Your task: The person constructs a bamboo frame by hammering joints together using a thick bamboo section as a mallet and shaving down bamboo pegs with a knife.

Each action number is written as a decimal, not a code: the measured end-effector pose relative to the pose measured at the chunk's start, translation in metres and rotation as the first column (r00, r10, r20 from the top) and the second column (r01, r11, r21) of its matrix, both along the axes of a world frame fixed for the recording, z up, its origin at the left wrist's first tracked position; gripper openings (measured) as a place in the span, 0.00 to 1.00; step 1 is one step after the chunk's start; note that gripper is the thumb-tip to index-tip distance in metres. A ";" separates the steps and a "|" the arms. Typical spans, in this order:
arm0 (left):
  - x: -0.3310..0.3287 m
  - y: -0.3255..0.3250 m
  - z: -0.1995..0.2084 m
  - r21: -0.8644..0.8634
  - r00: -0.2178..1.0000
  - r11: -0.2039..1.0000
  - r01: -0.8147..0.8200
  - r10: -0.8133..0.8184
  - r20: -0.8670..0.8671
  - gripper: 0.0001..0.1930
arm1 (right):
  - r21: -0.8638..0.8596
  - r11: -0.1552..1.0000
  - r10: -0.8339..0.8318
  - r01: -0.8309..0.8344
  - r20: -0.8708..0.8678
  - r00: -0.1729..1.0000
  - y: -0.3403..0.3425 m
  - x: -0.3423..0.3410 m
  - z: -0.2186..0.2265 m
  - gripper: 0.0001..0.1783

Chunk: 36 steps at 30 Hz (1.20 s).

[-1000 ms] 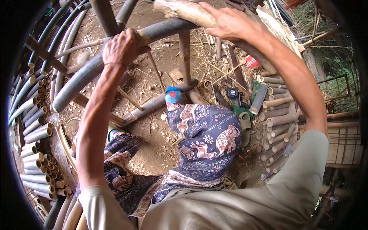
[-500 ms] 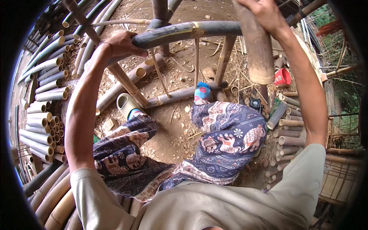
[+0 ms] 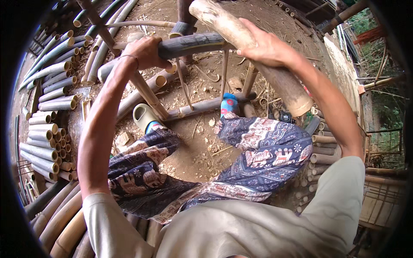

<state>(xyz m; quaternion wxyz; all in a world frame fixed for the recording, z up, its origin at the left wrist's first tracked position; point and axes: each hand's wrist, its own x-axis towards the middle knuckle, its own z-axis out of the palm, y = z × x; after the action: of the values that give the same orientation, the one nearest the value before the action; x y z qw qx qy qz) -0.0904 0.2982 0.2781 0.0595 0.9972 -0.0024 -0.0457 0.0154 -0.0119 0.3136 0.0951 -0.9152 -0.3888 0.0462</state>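
A dark bamboo pole crosses in front of me, resting against a rough frame of bamboo uprights. My left hand is closed around this pole, thumb toward the right. In my right hand is a thick bamboo club, held round its middle. The club slants from a pale, worn end at upper left down to a cut end at lower right. Its upper part overlaps the pole's right end; whether the two touch, I cannot tell.
Cut bamboo lengths lie stacked at the left and right. A crossbar runs low between the frame's legs, near my feet in a clog and a blue sock. Shavings litter the dirt floor.
My right hand has swung left and down with the club, which has turned from nearly upright to a slant over the dark pole. My left hand appears slightly farther right, still gripping the pole.
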 end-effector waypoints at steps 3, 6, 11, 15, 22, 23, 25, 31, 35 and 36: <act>0.003 0.027 0.001 -0.113 0.990 0.993 0.027 -0.042 -0.131 0.35 | -0.011 0.999 -0.052 0.051 -0.135 0.989 0.006 -0.016 0.022 0.54; 0.009 0.064 0.025 -0.128 0.871 0.991 -0.034 -0.034 -0.490 0.48 | -0.003 0.997 -0.072 0.072 -0.133 0.989 -0.009 -0.012 0.020 0.52; -0.004 0.106 -0.017 -0.248 0.956 0.967 -0.065 -0.011 -0.294 0.45 | 0.016 0.998 -0.065 0.067 -0.117 0.991 0.003 -0.010 0.014 0.52; -0.002 0.109 -0.025 -0.366 0.956 0.926 -0.093 -0.020 -0.293 0.42 | -0.004 0.996 -0.090 0.091 -0.155 0.984 0.004 -0.008 0.016 0.53; 0.000 0.101 -0.024 -0.278 0.976 0.960 -0.020 -0.042 -0.214 0.39 | 0.266 0.954 0.108 -0.138 0.126 0.986 0.023 -0.020 0.051 0.49; -0.001 0.106 -0.024 -0.290 0.973 0.957 -0.028 -0.040 -0.226 0.39 | 0.361 0.915 0.159 -0.182 0.092 0.983 0.034 -0.022 0.056 0.46; -0.004 0.110 -0.028 -0.340 0.981 0.940 0.006 -0.072 -0.181 0.38 | 0.403 0.906 0.114 -0.130 0.064 0.991 0.051 -0.035 0.055 0.46; -0.013 0.098 -0.023 -0.327 0.971 0.944 -0.047 -0.033 -0.235 0.35 | 0.048 0.999 -0.008 0.015 -0.157 0.988 0.067 -0.031 0.016 0.54; -0.018 0.080 0.000 -0.254 0.962 0.964 -0.078 0.006 -0.272 0.32 | 0.368 0.915 0.163 -0.168 0.045 0.986 0.070 -0.008 0.037 0.40; -0.016 0.087 -0.008 -0.248 0.959 0.963 -0.100 0.027 -0.282 0.30 | 0.407 0.904 0.150 -0.132 -0.012 0.989 0.076 -0.011 0.045 0.33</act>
<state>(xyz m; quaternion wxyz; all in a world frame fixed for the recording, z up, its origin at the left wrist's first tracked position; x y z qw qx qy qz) -0.1068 0.3849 0.2697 0.1911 0.9641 0.0322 -0.1815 0.0044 0.0643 0.3585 0.2874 -0.8438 -0.4530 -0.0086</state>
